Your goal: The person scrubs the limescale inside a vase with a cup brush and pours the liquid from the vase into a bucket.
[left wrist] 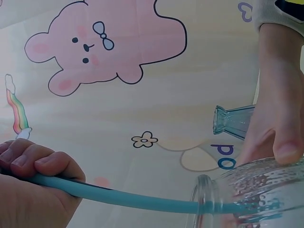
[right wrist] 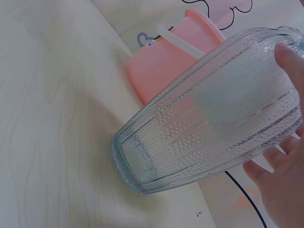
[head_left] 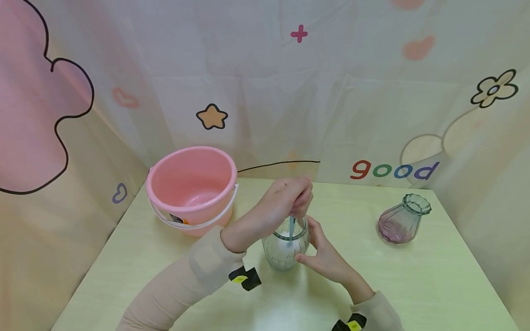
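Note:
My left hand (head_left: 287, 195) grips the blue handle (left wrist: 128, 198) of a bottle brush above a ribbed clear glass vase (head_left: 283, 253). The handle runs down through the vase's mouth. Inside, a pale, blurred brush head (right wrist: 242, 95) shows through the dotted glass; its exact shape is hard to tell. From the right side my right hand (head_left: 327, 257) holds the vase, thumb on the near side and fingers round the far side. The vase's base rests on the table.
A pink bucket (head_left: 192, 223) with a white handle stands at the back left. On the right a smaller glass vase (head_left: 399, 223), pinkish at the bottom, is on the pale table (head_left: 447, 285). A printed curtain (head_left: 265, 92) hangs behind and at both sides.

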The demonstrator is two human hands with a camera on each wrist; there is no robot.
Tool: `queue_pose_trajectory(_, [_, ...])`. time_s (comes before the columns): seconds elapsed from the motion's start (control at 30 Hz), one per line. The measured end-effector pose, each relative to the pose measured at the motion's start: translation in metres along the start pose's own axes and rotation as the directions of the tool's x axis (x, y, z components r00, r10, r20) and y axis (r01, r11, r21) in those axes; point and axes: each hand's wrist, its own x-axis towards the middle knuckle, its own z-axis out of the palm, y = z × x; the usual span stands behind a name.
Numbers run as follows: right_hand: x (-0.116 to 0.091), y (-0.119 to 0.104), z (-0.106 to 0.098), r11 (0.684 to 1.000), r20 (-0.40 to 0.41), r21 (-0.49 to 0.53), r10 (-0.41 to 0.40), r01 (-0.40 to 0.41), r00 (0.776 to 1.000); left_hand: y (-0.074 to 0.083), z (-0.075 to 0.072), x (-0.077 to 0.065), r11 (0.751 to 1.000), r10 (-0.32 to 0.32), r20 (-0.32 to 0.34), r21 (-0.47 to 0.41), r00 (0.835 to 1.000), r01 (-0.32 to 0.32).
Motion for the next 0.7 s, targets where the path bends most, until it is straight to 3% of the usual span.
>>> queue_pose_trajectory(0.23, [0.001,0.003,0.0,1.0,0.0,0.0,0.006,-0.006,1.0,-0.004,0.001,-0.001,1.0,-0.02,-0.015,-0.01,1.0,0.019])
queue_pose_trajectory(0.7, [0.001,0.004,0.006,0.999,-0.047,-0.016,-0.031,0.031,0.998,-0.028,0.003,-0.003,0.996,-0.083,-0.053,0.037,0.995,0.085])
